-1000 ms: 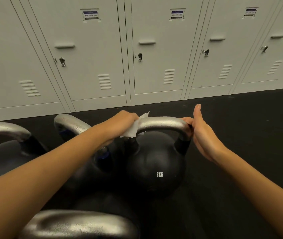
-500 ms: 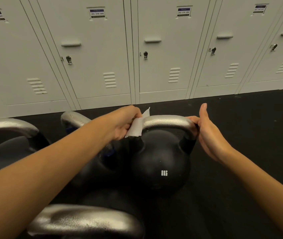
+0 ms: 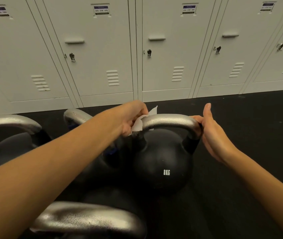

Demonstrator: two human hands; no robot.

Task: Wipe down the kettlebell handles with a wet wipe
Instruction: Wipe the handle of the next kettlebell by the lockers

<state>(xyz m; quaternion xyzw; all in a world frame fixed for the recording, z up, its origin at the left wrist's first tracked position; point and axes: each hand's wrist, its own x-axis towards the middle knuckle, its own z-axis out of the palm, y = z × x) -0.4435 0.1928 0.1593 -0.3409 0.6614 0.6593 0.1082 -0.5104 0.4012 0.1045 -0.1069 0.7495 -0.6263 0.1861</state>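
Kettlebell (image 3: 161,163) marked 8KG sits at frame center on dark floor (image 3: 240,135); left hand (image 3: 130,118) pinches a white wet wipe (image 3: 138,124) against its silver handle (image 3: 168,120), right hand (image 3: 211,133) grips the handle's right end, thumb raised.

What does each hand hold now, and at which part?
The left hand grips the wet wipe around the left end of the 8KG kettlebell's handle. The right hand holds that handle's right corner, thumb pointing up.
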